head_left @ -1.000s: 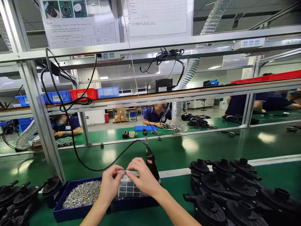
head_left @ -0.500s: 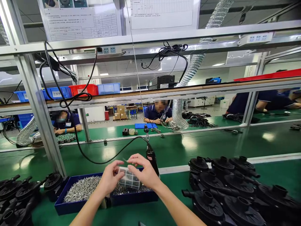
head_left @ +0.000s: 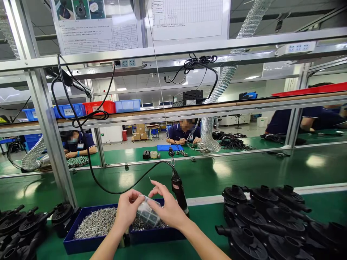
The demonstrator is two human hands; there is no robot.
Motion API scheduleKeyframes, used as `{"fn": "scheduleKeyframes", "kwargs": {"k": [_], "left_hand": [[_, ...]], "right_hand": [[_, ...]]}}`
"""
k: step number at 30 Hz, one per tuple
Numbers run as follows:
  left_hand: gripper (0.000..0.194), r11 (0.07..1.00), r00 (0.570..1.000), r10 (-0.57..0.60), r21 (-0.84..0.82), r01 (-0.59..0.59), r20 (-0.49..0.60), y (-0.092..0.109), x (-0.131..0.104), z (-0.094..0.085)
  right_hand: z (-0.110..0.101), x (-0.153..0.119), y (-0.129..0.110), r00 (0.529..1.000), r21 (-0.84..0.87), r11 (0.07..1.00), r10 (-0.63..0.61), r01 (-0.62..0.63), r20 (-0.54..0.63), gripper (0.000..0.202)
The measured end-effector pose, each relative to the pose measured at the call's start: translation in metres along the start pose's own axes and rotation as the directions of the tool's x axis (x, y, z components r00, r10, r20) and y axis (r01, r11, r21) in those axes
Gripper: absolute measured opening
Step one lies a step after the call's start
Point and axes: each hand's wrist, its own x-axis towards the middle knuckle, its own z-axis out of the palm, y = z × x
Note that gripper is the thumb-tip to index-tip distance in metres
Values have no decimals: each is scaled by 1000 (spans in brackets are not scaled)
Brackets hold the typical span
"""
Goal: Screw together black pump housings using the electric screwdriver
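Two bare hands meet above the green bench (head_left: 200, 224). The left hand (head_left: 127, 210) pinches a clear gridded case (head_left: 148, 213) by its upper left corner, thumb against fingers. The right hand (head_left: 168, 207) is partly open, thumb at the case's upper edge, fingers parted above; whether it grips is unclear. The case tilts over the right blue bin (head_left: 154, 237) of small metal parts; the left blue bin (head_left: 81, 247) holds silvery screws. Black housings (head_left: 249, 242) crowd the bench's right side, more its left. A black corded tool (head_left: 179, 189) hangs by the bench's far edge. Beyond, people sit working at green tables.
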Motion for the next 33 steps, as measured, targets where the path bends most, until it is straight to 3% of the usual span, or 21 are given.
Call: {"fn": "scheduleKeyframes", "kwargs": {"k": [2,5,9,14,19,24,30,33], "left_hand": [[48,1000,999,5,-13,-6,-41,1,2,-3],[50,1000,1000,11,-22,-11,-12,6,2,-5],[36,999,999,15,30,-16,43,12,-3,-1],[29,994,1000,28,108,-27,-7,12,-6,0],[27,989,999,50,140,-49,-7,14,-5,-4],[27,989,997,77,127,-75,-6,17,-4,-4],[30,992,998,55,117,-55,5,16,-4,-5],[31,991,999,49,127,-49,-1,16,-4,-5]], "right_hand": [[0,0,2,1000,9,1000,23,-23,-6,63],[1,1,3,998,38,999,41,-39,-49,59],[7,2,-1,996,82,996,35,-28,-78,57],[9,2,-4,992,96,995,35,-23,-123,55],[6,2,-4,990,84,996,21,-10,-139,39],[4,3,-1,989,102,994,43,-29,-139,51],[2,3,-3,983,61,998,36,-25,-178,9],[0,3,-5,980,22,1000,22,-18,-197,7]]}}
